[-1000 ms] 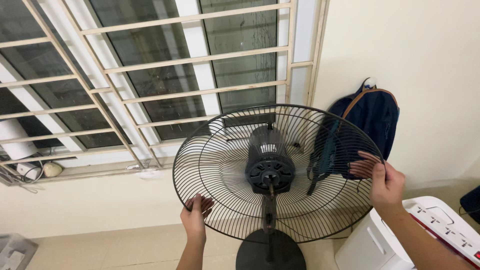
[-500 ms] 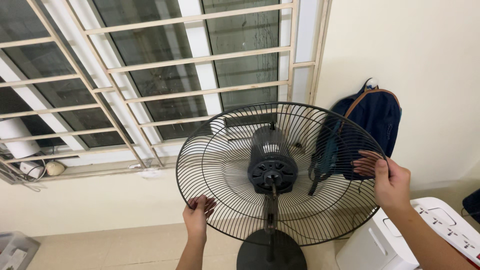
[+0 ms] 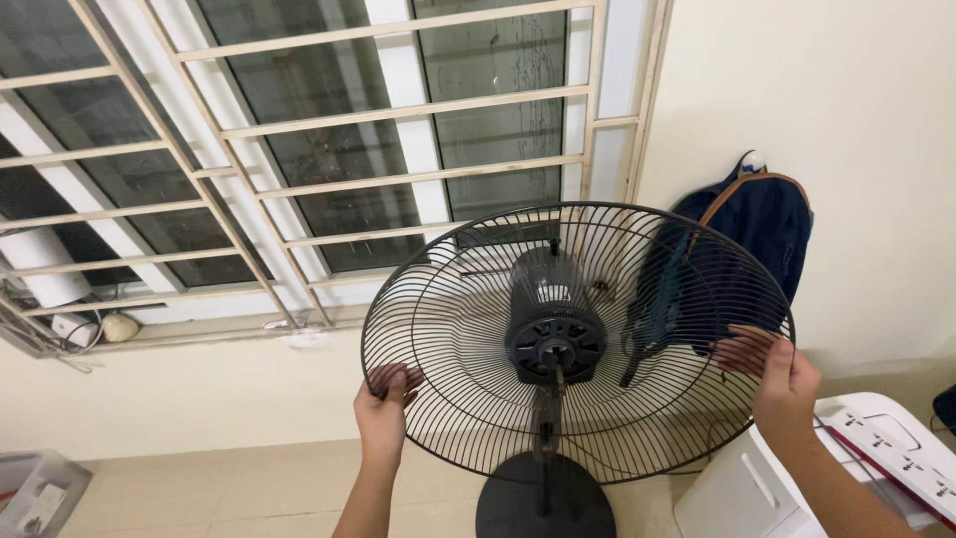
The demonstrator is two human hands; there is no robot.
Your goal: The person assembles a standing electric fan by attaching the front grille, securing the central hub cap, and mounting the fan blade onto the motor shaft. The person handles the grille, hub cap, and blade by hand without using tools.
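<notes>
While the left hand (image 3: 383, 406) clamps the black fan guard's (image 3: 468, 329) lower-left rim, the right hand (image 3: 785, 384) grips its right rim.

The beige tiled floor (image 3: 199, 498) carries the fan's round black base (image 3: 545, 498), a white appliance (image 3: 742, 493) and a clear bin (image 3: 35, 493).

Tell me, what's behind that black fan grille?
Through the wire fan grille show the motor housing, window bars and a dark blue backpack. The stand's pole is mostly hidden.
</notes>
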